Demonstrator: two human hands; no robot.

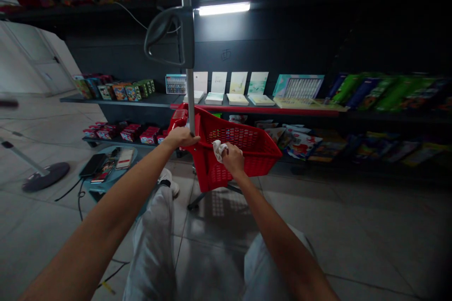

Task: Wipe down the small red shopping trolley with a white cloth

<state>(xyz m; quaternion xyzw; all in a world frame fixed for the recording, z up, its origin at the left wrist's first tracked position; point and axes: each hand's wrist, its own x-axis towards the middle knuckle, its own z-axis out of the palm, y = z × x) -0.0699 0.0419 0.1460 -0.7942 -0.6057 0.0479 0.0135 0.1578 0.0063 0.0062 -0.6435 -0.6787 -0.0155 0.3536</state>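
At the handle end of a red shopping cart [206,169], a person's left hand [181,137] sits by the foot of a metal pole [190,89]; whether its grip is closed cannot be told. The cart's long axis runs left to right. Along its near rim, a crumpled white cloth [218,151] pokes leftward from the right hand [233,158], the nearer to mid-cart, its grip clenched around the fabric.

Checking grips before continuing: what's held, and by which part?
Right hand: white cloth, by its bunched middle. Left hand: at the red cart, beside the pole; grip cannot be told.
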